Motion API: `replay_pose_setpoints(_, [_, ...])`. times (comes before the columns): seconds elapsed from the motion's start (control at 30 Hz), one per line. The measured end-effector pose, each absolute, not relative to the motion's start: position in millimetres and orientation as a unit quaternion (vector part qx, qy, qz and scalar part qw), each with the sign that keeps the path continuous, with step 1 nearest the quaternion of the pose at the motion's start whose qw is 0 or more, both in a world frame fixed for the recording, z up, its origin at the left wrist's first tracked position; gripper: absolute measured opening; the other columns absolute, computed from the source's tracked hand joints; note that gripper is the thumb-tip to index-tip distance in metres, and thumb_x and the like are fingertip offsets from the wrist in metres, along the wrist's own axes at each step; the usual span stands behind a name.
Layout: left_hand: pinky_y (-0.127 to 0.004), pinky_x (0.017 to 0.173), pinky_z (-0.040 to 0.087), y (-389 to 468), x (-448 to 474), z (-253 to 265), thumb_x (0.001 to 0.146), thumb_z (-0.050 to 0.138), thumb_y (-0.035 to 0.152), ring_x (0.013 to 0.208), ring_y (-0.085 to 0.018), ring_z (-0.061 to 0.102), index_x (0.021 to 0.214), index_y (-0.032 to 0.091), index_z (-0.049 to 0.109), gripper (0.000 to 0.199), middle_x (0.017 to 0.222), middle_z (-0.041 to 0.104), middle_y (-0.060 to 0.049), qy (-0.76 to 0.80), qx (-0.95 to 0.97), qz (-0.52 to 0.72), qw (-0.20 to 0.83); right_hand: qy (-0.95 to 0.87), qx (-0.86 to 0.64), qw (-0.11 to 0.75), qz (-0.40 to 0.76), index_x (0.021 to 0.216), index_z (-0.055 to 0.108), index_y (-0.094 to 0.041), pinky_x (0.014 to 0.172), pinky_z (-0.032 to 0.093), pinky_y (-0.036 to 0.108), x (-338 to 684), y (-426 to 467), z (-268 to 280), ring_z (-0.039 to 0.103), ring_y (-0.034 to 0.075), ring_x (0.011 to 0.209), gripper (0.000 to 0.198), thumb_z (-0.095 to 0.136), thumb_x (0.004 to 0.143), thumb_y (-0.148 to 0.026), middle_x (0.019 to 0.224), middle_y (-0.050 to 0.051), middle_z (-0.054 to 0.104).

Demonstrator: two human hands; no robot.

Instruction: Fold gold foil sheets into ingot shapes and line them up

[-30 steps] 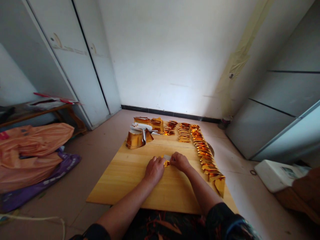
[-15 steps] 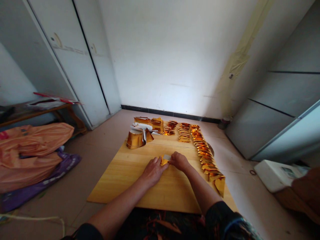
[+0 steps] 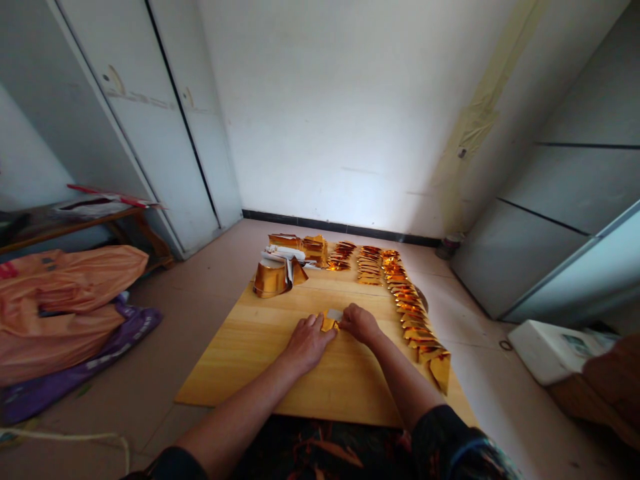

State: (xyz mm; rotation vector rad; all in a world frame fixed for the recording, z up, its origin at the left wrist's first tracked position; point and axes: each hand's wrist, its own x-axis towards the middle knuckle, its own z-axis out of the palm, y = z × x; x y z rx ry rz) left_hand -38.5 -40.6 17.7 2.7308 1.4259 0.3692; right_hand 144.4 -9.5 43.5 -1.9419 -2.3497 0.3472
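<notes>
A small sheet of gold foil paper (image 3: 329, 325), partly folded, with a pale greyish part (image 3: 335, 315) showing, lies on the wooden board (image 3: 240, 347) between my hands. My left hand (image 3: 307, 341) is on its left side, fingers closed at its edge. At the right side my right hand (image 3: 359, 323) pinches the paper, the fingers curled. Along the board's right edge runs a long row of folded gold foil pieces (image 3: 410, 313), overlapping one another. Two shorter rows of gold pieces (image 3: 369, 265) lie at the far side.
Stacks of gold foil sheets (image 3: 315, 250) and a curled gold sheet (image 3: 270, 279) sit at the board's far left. Orange cloth (image 3: 75, 287) and a purple bag (image 3: 125, 330) lie on the floor at left. A white box (image 3: 550, 350) stands at right, near a grey cabinet (image 3: 540, 233).
Hardly anything differs. Both hands stay at the gold paper, with only a very slight shift of the fingers and paper.
</notes>
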Motion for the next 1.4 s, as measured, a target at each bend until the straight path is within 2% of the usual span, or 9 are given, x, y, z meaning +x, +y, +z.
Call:
replay_pose_setpoints(0.17, [-0.039, 0.088, 0.039, -40, -39, 16, 0.092, 0.046, 0.028, 0.107, -0.025, 0.048, 0.114, 0.034, 0.061, 0.028, 0.127, 0.053, -0.008, 0.461, 0.879, 0.12, 0.019, -0.757, -0.627, 0.109, 0.15, 0.081, 0.064, -0.018, 0.063, 0.036, 0.019, 151, -8, 33, 0.057, 0.011, 0.076, 0.005, 0.06, 0.079, -0.019, 0.09, 0.002, 0.062])
replay_pose_setpoints(0.3, [-0.041, 0.087, 0.039, -41, -39, 19, 0.092, 0.046, 0.027, 0.107, -0.026, 0.048, 0.113, 0.035, 0.062, 0.028, 0.128, 0.052, -0.009, 0.463, 0.879, 0.113, 0.019, -0.754, -0.608, 0.147, 0.198, 0.081, 0.065, -0.017, 0.069, 0.039, 0.018, 157, -6, 31, 0.057, 0.011, 0.08, 0.013, 0.059, 0.074, -0.009, 0.09, 0.002, 0.062])
replay_pose_setpoints(0.4, [-0.042, 0.087, 0.039, -41, -38, 23, 0.091, 0.047, 0.026, 0.107, -0.027, 0.048, 0.112, 0.036, 0.062, 0.028, 0.129, 0.052, -0.009, 0.468, 0.877, 0.107, 0.022, -0.741, -0.612, 0.156, 0.228, 0.08, 0.066, -0.018, 0.069, 0.041, 0.019, 157, -7, 35, 0.057, 0.012, 0.078, 0.008, 0.062, 0.074, -0.013, 0.089, 0.002, 0.063])
replay_pose_setpoints(0.5, [-0.044, 0.086, 0.04, -40, -38, 25, 0.091, 0.046, 0.028, 0.109, -0.027, 0.048, 0.109, 0.036, 0.063, 0.026, 0.129, 0.053, -0.009, 0.468, 0.878, 0.1, 0.019, -0.729, -0.632, 0.146, 0.219, 0.081, 0.066, -0.018, 0.066, 0.041, 0.021, 154, -7, 38, 0.057, 0.012, 0.076, 0.009, 0.067, 0.071, -0.019, 0.089, 0.002, 0.062])
replay_pose_setpoints(0.6, [-0.045, 0.088, 0.04, -36, -41, 25, 0.09, 0.048, 0.028, 0.111, -0.027, 0.048, 0.109, 0.037, 0.064, 0.026, 0.131, 0.052, -0.007, 0.463, 0.88, 0.105, 0.026, -0.735, -0.631, 0.133, 0.207, 0.083, 0.067, -0.018, 0.069, 0.041, 0.02, 153, -6, 39, 0.057, 0.012, 0.078, 0.013, 0.064, 0.072, -0.014, 0.091, 0.002, 0.063])
replay_pose_setpoints(0.83, [-0.045, 0.098, 0.038, -17, -53, 29, 0.082, 0.058, 0.021, 0.118, -0.024, 0.049, 0.102, 0.034, 0.068, 0.026, 0.139, 0.049, -0.003, 0.439, 0.885, 0.125, 0.097, -0.838, -0.513, 0.141, 0.122, 0.098, 0.069, -0.022, 0.085, 0.039, 0.026, 155, -16, 38, 0.055, 0.016, 0.1, 0.023, 0.054, 0.084, -0.012, 0.107, 0.004, 0.066])
replay_pose_setpoints(1.1, [-0.054, 0.109, 0.025, -3, -56, 21, 0.078, 0.055, 0.014, 0.123, -0.026, 0.049, 0.092, 0.029, 0.071, 0.026, 0.141, 0.047, -0.002, 0.408, 0.886, 0.182, 0.126, -0.84, -0.538, 0.056, 0.051, 0.098, 0.067, -0.024, 0.081, 0.04, 0.03, 141, -40, 50, 0.051, 0.021, 0.101, 0.022, 0.047, 0.09, -0.024, 0.107, 0.006, 0.064])
replay_pose_setpoints(1.27, [-0.043, 0.107, 0.035, 1, -59, 16, 0.072, 0.057, 0.008, 0.123, -0.025, 0.047, 0.088, 0.025, 0.073, 0.028, 0.144, 0.043, -0.001, 0.362, 0.892, 0.233, 0.136, -0.827, -0.558, 0.049, 0.043, 0.108, 0.066, -0.026, 0.086, 0.04, 0.035, 140, -45, 49, 0.046, 0.024, 0.114, 0.026, 0.048, 0.088, -0.027, 0.135, 0.008, 0.049])
replay_pose_setpoints(1.4, [-0.041, 0.104, 0.039, -1, -57, 16, 0.073, 0.056, 0.007, 0.122, -0.025, 0.046, 0.084, 0.024, 0.073, 0.027, 0.139, 0.046, -0.003, 0.363, 0.888, 0.258, 0.116, -0.835, -0.546, 0.058, 0.044, 0.108, 0.065, -0.026, 0.087, 0.04, 0.037, 142, -46, 46, 0.045, 0.025, 0.116, 0.026, 0.049, 0.088, -0.028, 0.136, 0.006, 0.049])
